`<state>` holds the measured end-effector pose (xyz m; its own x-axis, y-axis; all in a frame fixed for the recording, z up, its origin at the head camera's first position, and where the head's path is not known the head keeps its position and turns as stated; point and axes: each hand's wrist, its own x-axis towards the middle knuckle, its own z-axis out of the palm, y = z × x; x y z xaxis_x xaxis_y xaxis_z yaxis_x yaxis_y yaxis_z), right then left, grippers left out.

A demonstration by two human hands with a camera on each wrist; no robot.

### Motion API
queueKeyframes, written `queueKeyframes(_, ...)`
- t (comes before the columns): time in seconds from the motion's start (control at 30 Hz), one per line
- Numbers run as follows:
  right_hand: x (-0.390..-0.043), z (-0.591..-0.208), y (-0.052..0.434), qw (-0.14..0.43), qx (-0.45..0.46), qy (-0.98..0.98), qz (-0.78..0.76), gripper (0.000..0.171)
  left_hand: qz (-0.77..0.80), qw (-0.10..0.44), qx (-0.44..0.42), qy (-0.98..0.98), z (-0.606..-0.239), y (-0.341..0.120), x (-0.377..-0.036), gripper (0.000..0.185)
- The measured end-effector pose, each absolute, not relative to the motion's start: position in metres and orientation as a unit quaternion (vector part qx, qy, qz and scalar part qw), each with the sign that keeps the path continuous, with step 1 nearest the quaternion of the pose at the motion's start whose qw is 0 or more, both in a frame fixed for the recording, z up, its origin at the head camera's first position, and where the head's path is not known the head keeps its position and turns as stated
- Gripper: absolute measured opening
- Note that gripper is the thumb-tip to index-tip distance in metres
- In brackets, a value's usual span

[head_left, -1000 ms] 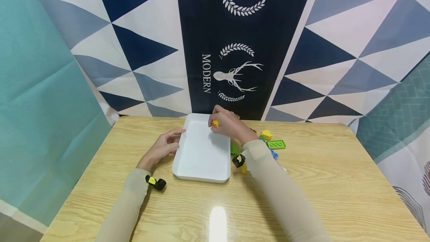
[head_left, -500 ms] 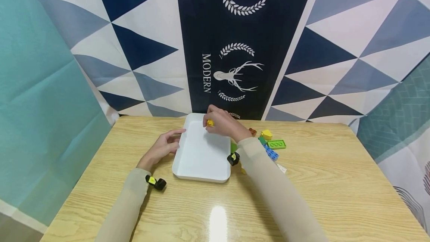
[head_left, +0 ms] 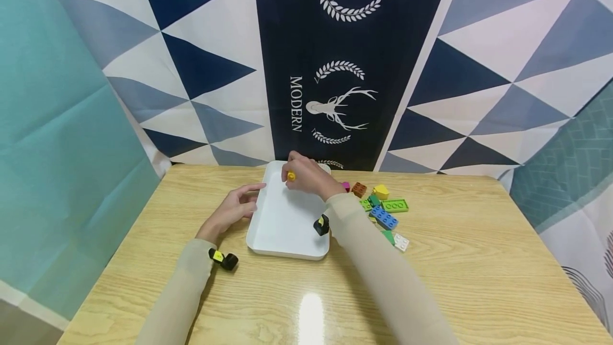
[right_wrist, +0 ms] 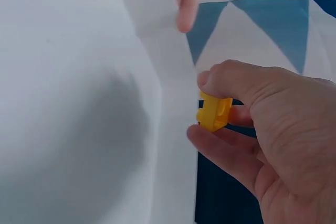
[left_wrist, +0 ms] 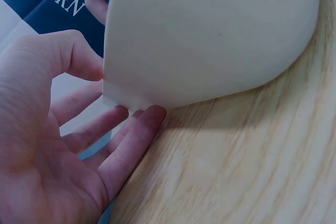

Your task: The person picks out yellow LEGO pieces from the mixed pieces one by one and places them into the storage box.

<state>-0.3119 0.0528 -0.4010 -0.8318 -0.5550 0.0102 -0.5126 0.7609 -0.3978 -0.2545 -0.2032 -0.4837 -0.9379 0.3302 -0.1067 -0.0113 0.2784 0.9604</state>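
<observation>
My left hand (head_left: pixel 234 209) rests against the left side of a shallow white tray (head_left: pixel 289 255). In the left wrist view its fingertips (left_wrist: pixel 155 113) touch the tray's outer wall (left_wrist: pixel 210 40), fingers fairly straight and spread. Over the far part of the tray, my right hand (head_left: pixel 306 175) pinches a small yellow toy brick (right_wrist: pixel 212 111) between thumb and fingers. The brick (head_left: pixel 291 176) is held above the tray floor, partly covered by the fingers. The visible tray floor has only a shadow on it.
Right of the tray lie several toy bricks: blue (head_left: pixel 383 218), brown (head_left: pixel 359 189), yellow (head_left: pixel 381 191), light green (head_left: pixel 395 205), white (head_left: pixel 401 242) and magenta (head_left: pixel 346 187). The right sleeve (head_left: pixel 369 249) hides some. A patterned cloth (head_left: pixel 325 57) hangs behind the wooden table (head_left: pixel 479 260).
My right hand has moved left over the tray with the yellow toy brick, and its sleeve now uncovers more bricks. The left hand has stayed at the tray's side.
</observation>
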Motion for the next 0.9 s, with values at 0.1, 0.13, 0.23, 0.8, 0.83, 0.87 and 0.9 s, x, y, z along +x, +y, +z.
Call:
queueKeyframes(0.1, -0.312, -0.408, 0.049, 0.042, -0.271, 0.939, -0.209, 0.014, 0.591, 0.143, 0.101, 0.787, -0.483, -0.202, -0.255, 0.074)
queueKeyframes(0.13, -0.312, -0.41, 0.048, 0.035, -0.267, 0.939, -0.213, 0.014, 0.592, 0.143, 0.098, 0.787, -0.483, -0.202, -0.254, 0.074)
queueKeyframes(0.23, -0.311, -0.416, 0.045, 0.014, -0.26, 0.939, -0.224, 0.015, 0.595, 0.14, 0.099, 0.785, -0.483, -0.202, -0.254, 0.074)
queueKeyframes(0.8, -0.345, -0.469, 0.035, 0.029, -0.253, 0.941, -0.223, 0.017, 0.601, 0.143, 0.109, 0.779, -0.484, -0.203, -0.255, 0.074)
queueKeyframes(0.83, -0.346, -0.47, 0.033, 0.028, -0.254, 0.942, -0.219, 0.017, 0.602, 0.143, 0.11, 0.778, -0.485, -0.203, -0.255, 0.074)
queueKeyframes(0.87, -0.348, -0.473, 0.033, 0.024, -0.256, 0.942, -0.216, 0.018, 0.602, 0.142, 0.11, 0.778, -0.485, -0.204, -0.255, 0.074)
queueKeyframes(0.9, -0.343, -0.468, 0.032, 0.031, -0.253, 0.943, -0.213, 0.018, 0.602, 0.142, 0.11, 0.778, -0.485, -0.204, -0.255, 0.074)
